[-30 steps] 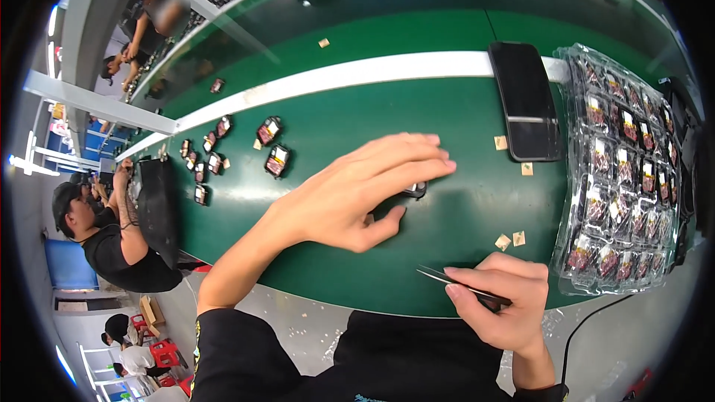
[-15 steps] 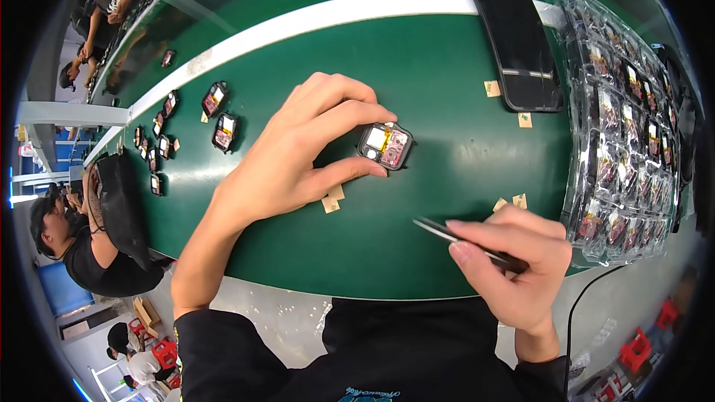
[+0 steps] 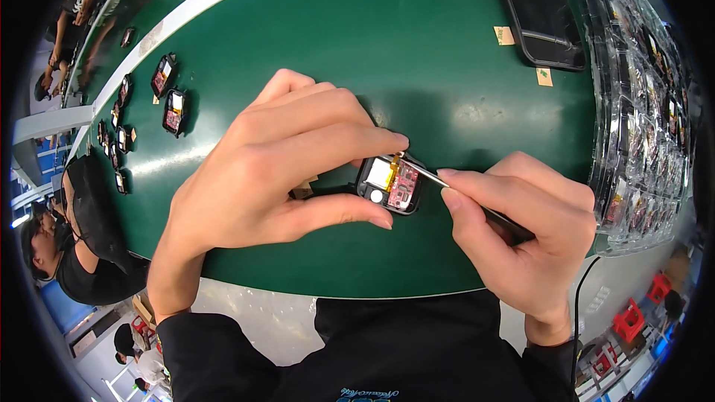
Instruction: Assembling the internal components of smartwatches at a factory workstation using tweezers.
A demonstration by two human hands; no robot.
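On the green tabletop lies a small black watch-like case (image 3: 389, 184), its inside showing a white block, a yellow flex strip and a red circuit board. My left hand (image 3: 287, 160) steadies it, index fingertip on the far edge and thumb along the near left edge. In my right hand (image 3: 525, 227), pinched between thumb and fingers, is a pair of tweezers (image 3: 488, 216) with a dark grip and metal tip. The tip reaches the case's far right edge beside my left index fingertip; what it touches there is too small to make out.
Several similar open cases (image 3: 175, 112) lie at the left. A black phone-like slab (image 3: 540, 18) and small tan paper pieces (image 3: 504, 36) lie far right. Clear plastic trays (image 3: 633, 141) filled with cases are stacked at the right edge. Another person (image 3: 89, 260) sits at the left.
The tweezers have moved left and up from beside the case to its far right edge. My view has shifted nearer, and the case is turned slightly.
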